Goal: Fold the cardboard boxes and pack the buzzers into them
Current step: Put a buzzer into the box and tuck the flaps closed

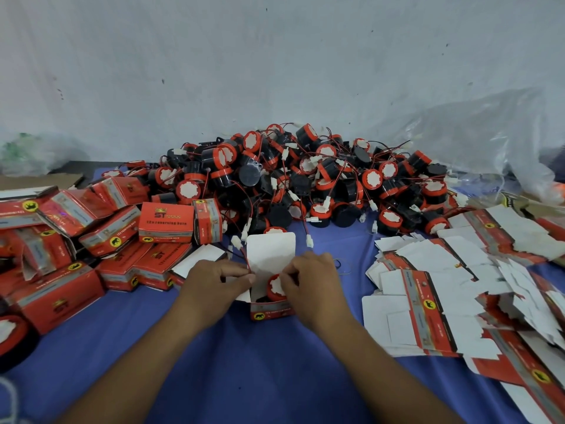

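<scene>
A small red cardboard box (pixel 269 312) stands open in front of me on the blue cloth, its white lid flap (pixel 270 250) raised. A red and black buzzer (pixel 275 286) sits inside it. My left hand (pixel 215 280) pinches the buzzer's red wire (pixel 246 260) at the box's left edge; the wire's white plug lies just beyond. My right hand (pixel 312 281) holds the buzzer at the box's right side with curled fingers. A big heap of loose buzzers (pixel 308 179) lies behind the box.
Several closed red boxes (pixel 91 237) are piled at the left. Flat unfolded box blanks (pixel 458 286) are spread at the right. A clear plastic bag (pixel 477 139) lies at the back right against the white wall. A blue cloth (pixel 244 377) covers the surface.
</scene>
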{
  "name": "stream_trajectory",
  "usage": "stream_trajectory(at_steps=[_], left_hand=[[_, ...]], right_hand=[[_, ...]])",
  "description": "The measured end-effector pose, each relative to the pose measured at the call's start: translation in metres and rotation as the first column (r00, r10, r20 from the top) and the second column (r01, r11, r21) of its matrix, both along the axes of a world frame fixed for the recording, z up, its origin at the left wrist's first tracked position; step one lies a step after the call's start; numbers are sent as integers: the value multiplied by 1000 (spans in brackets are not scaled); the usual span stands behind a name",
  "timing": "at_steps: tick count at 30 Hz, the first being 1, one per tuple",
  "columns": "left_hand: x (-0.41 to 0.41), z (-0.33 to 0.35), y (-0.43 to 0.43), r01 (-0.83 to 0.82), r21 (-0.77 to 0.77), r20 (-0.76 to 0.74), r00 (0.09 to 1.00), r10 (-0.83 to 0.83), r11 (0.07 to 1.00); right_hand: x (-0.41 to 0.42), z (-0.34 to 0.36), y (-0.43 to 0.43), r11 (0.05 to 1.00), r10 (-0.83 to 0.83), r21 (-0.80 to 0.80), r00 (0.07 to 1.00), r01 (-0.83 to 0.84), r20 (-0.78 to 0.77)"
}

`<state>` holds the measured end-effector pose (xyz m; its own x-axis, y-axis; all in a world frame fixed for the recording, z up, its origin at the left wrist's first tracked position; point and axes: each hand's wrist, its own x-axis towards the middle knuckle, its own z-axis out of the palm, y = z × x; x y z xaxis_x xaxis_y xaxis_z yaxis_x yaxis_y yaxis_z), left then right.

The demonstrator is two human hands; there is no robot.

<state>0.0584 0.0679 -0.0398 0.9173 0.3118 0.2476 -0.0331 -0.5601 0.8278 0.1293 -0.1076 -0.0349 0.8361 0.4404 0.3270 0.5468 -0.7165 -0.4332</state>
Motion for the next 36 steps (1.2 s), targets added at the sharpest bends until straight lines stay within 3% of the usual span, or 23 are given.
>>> stream_trajectory(at_steps=[2, 7, 9, 14, 18, 23, 28, 36], left_hand=[[0, 1, -2, 13, 36, 18, 1000, -14, 999], [-2, 6, -4, 128, 345, -18, 991, -129, 930], [-3, 9, -1, 197, 393, -14, 978, -208, 898], [-1, 14, -2, 311, 494, -100, 948, -302, 812], [-1, 14, 0, 362, 313, -115, 932, -344, 878], [-1, 10, 2, 376, 156, -134, 924, -357, 913], [-2, 7, 5, 255, -20, -147, 956, -255, 967], [0, 8, -7, 111, -218, -80, 988, -131, 970]], right_hand=[[-1, 0, 0, 999, 43, -9, 999, -43, 18], [-5, 6, 0, 969, 240, 49, 971, -240, 11], [-5, 9, -1, 953, 275, 125, 961, -275, 17], [-11, 10, 6, 872, 406, 353, 904, -340, -132], [-10, 8, 7, 840, 399, 455, 905, -297, -145], [-10, 7, 3, 826, 438, 464, 883, -321, -169], [-9, 7, -1, 790, 484, 544, 833, -283, -269], [-5, 5, -3, 813, 476, 444, 870, -377, -132]])
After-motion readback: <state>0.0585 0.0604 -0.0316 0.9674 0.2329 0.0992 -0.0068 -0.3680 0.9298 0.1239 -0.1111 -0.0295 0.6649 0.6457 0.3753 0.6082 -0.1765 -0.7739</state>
